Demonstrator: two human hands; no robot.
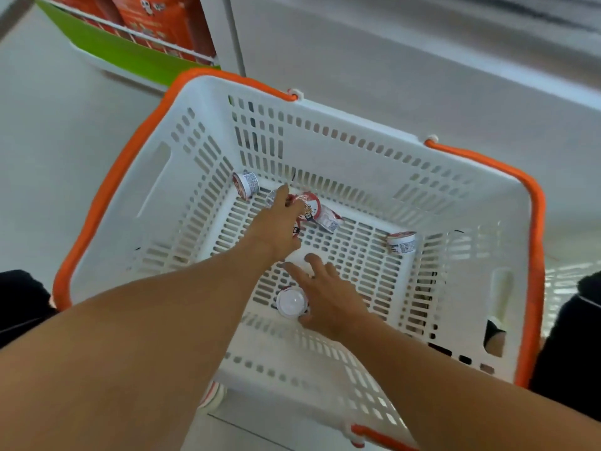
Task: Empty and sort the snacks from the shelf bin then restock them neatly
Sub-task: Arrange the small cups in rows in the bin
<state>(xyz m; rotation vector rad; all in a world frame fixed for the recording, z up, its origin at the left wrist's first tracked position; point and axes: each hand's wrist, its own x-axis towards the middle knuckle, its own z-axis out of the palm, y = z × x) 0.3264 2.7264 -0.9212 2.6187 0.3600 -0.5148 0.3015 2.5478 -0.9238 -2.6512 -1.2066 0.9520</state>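
The right hand (328, 296) is low in the basket (156, 177), thumb and fingers curled round one small cup (291, 302) that shows its white underside. Its fingertips are spread just past the cup, on the slotted floor. The left hand (276, 227) reaches further in, to a little cluster of cups (312, 206) by the far wall; its fingers are bent over them, but I cannot tell whether it has one gripped or is only touching.

Outward from there, one cup (246, 184) lies on its side in the far left corner and another (402, 242) against the right wall, well apart from the rest. The basket, white with orange handles, sits on the floor. Behind it, on a low shelf, is a bin (136, 56) with a green front holding red packs.

The risk, as I see it, is the cluster: the cups are tipped and touching, so a hasty grab could knock one rolling off into a corner. Their foil lids look thin, and a hard pinch might dent one.
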